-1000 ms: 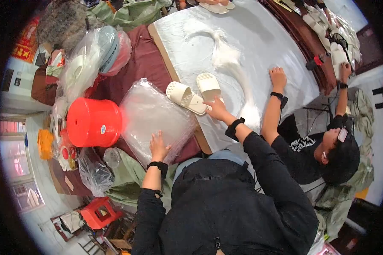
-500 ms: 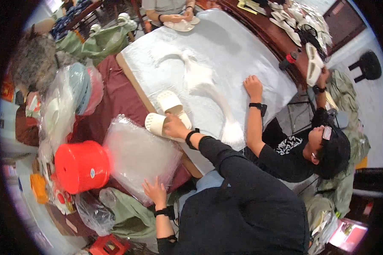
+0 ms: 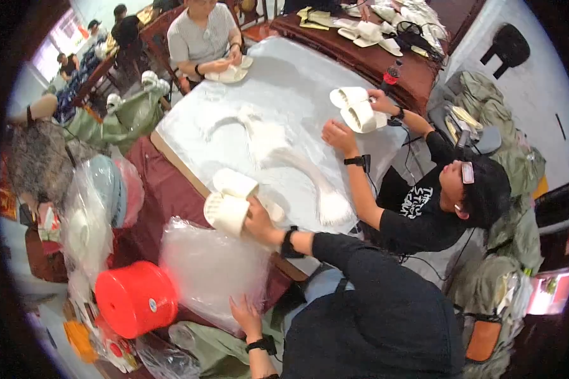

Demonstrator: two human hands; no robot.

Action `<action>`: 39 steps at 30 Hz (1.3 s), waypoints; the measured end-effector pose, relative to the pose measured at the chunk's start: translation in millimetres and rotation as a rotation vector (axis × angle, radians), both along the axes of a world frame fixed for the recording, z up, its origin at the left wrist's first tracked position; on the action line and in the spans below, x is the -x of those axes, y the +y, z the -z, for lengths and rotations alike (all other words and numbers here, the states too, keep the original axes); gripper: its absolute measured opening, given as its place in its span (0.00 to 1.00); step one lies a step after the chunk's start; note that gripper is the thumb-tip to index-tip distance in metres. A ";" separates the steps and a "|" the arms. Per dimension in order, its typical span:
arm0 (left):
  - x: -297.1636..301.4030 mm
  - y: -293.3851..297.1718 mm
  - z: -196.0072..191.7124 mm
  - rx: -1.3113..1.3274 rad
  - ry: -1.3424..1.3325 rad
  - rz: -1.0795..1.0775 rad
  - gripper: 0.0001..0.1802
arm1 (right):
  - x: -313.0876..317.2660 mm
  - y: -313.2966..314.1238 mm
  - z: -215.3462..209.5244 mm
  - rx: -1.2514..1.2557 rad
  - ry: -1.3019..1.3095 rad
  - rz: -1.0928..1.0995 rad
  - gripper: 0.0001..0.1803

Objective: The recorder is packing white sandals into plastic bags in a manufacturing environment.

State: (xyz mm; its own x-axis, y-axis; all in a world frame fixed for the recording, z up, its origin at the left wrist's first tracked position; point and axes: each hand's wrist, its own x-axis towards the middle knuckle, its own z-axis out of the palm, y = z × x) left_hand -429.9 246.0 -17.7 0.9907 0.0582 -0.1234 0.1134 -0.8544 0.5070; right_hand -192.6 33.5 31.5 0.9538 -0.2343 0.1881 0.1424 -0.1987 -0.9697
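Note:
My right hand (image 3: 261, 221) is closed on a pair of cream slippers (image 3: 226, 211) with small holes in their straps. The pair is held above the near left part of the white-covered table (image 3: 310, 69). My left hand (image 3: 246, 317) has its fingers spread at the near edge of a stack of clear plastic bags (image 3: 215, 268). Whether its fingertips press on the bags is hard to tell. The bags lie on a dark red cloth (image 3: 148, 174) left of the table.
A co-worker at the right holds another pair of cream slippers (image 3: 358, 114) over the table. Across it, a second person handles a pale slipper (image 3: 229, 74). A red plastic stool (image 3: 136, 297) stands near my left hand. A dark bottle (image 3: 392, 72) stands at the far right.
My right hand has lifted the cream slippers. The co-worker at the right has brought slippers over the table. My left hand stays by the bags, fingers spread. The view has shifted.

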 end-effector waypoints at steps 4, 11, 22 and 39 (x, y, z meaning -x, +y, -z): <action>-10.8 -5.8 -19.4 -0.362 -0.143 0.255 0.29 | 71.6 -26.3 -31.2 -0.041 0.024 -0.469 0.20; -39.1 -11.5 -37.6 0.420 0.199 0.209 0.30 | 165.4 -43.6 -9.6 -0.115 0.344 -1.038 0.24; -63.7 44.0 -12.4 -0.067 -0.210 0.472 0.37 | 194.7 -29.8 -8.9 -0.047 0.443 -1.010 0.20; -54.0 46.2 -19.8 -0.069 -0.286 0.289 0.27 | 163.8 37.8 -1.6 0.728 0.097 -0.742 0.15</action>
State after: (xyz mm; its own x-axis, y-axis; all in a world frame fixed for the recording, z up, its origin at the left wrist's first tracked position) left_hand -375.9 292.2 2.1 0.9612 -0.2292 0.1536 -0.2736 -0.8637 0.4233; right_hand -356.4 71.3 33.1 0.8303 0.5561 -0.0366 0.3955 -0.6341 -0.6644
